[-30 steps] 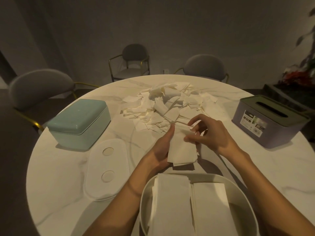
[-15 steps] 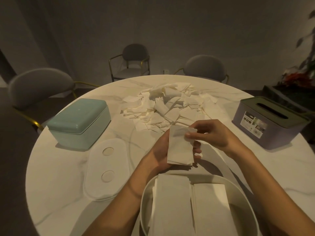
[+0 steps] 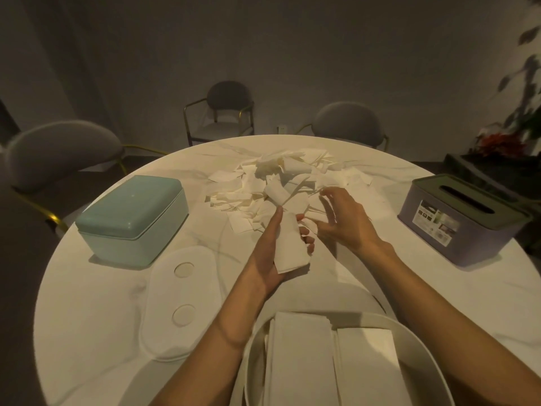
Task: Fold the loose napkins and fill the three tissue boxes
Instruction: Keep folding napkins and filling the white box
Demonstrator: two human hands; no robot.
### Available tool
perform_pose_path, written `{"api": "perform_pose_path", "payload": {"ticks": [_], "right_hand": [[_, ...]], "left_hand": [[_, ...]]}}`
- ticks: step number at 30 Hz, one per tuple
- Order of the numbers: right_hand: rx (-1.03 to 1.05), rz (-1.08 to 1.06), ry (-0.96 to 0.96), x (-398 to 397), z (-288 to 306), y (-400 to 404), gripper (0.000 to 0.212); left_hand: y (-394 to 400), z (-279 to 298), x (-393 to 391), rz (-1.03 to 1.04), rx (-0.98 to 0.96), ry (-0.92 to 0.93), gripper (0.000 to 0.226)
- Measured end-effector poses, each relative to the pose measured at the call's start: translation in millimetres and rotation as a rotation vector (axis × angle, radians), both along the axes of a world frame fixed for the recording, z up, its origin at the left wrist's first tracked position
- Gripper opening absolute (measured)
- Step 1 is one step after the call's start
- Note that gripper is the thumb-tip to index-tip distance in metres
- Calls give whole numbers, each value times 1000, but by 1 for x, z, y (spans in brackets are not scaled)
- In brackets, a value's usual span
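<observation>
**Folded napkin in the left hand, right hand reaching to the pile**

The left hand point(image 3: 268, 253) lies palm up above the round table point(image 3: 96, 303), just in front of the heap of loose napkins point(image 3: 281, 186). A folded napkin point(image 3: 291, 244) rests along its palm and fingers, whose tips curl up round the napkin's right edge. The right hand point(image 3: 345, 221) hovers just right of that napkin, fingers spread and loosely bent; the fingertips seem to touch a sheet at the near edge of the heap, though the dim light leaves this unsure. Nearer than the heap, the open white box point(image 3: 409, 335) holds two stacks of folded napkins side by side. Left of the heap stand a closed teal box point(image 3: 133, 221) and, in front of it, a white lid point(image 3: 181, 303) lying flat. Right of the heap stands a purple box point(image 3: 459, 221) with a slotted dark lid.
</observation>
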State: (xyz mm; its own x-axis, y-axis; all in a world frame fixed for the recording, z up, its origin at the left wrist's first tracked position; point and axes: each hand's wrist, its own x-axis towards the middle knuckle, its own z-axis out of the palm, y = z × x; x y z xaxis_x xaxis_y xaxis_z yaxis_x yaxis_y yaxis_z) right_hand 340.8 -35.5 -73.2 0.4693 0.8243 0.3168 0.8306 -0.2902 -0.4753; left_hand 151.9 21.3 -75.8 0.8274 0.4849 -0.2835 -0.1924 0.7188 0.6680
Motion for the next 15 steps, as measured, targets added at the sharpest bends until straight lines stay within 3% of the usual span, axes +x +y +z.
{"api": "perform_pose_path", "payload": {"ticks": [2,5,7,11,15], "right_hand": [[-7,-4,-30,2,-1,6,67],[47,3,-147,8,-5,7,44],[135,-2,-125,15,-8,5,33],[176,-1,12,22,-7,-2,30],[174,75,-14,17,6,-14,30]], "left_hand": [[4,-1,0,9,-17,-3,48],[6,-3,1,10,-31,-20,50],[7,-4,0,6,-46,-21,51],[9,-7,-1,4,-55,-11,54],[7,-4,-1,21,-68,-14,53]]}}
